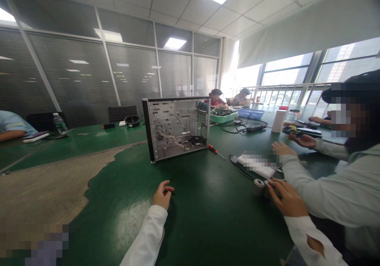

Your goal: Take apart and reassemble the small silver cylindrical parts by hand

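Note:
My left hand point(162, 195) hovers over the table with fingers loosely curled and apart, holding nothing. Ahead of it stands an opened desktop computer case point(179, 127), upright, its bare metal inside facing me; loose cables and a black fan point(196, 140) show within. My right hand point(288, 199) reaches in from the right, its fingertips closed around a small pale thing that I cannot make out. Right beside those fingertips is a small white round canister point(259, 187). An orange-handled screwdriver point(213, 149) lies by the case's right corner.
The green tabletop point(204, 214) has a torn cover at left, baring a tan surface point(59, 179). A white power strip point(255, 165) with a black cable lies at right, near a co-worker's arms point(314, 175). Farther back are a white bottle point(279, 120), green basket point(224, 117) and blue basket point(251, 113).

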The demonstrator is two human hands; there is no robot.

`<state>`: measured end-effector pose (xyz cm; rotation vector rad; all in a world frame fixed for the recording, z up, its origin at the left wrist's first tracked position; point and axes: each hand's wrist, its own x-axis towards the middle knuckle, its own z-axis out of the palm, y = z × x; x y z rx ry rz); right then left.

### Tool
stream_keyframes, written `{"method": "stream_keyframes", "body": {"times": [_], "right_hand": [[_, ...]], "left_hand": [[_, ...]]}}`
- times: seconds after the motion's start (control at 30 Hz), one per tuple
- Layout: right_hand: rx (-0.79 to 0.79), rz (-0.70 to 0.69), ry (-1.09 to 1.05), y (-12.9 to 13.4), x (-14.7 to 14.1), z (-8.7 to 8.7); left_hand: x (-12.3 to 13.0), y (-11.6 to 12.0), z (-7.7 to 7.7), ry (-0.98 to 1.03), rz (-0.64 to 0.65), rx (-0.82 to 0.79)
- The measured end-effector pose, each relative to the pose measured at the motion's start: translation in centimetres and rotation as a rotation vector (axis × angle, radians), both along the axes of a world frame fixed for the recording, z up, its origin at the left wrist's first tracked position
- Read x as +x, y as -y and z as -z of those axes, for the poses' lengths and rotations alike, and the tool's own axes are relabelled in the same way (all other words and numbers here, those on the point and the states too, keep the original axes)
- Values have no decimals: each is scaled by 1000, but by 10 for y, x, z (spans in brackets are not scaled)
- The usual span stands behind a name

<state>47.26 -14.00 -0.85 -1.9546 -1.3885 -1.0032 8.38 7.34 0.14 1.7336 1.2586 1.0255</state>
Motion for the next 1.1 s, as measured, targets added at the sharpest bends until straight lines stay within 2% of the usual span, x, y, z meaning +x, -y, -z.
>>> {"method": "stream_keyframes", "body": {"times": [0.33, 0.53, 0.67, 0.83, 1.1], "right_hand": [[11, 9, -20, 0, -3, 3], [-7, -4, 15, -3, -11, -12], [-213, -65, -2, -15, -14, -25], [-461, -92, -109, -26, -5, -27], [-584, -233, -170, -33, 11, -36]], "left_hand": [[0, -2, 4, 21, -23, 19], [-4, -2, 2, 4, 35, -6], [-2, -1, 2, 1, 12, 8], [-1, 1, 1, 8, -17, 17], [0, 2, -1, 16, -35, 16]]}}
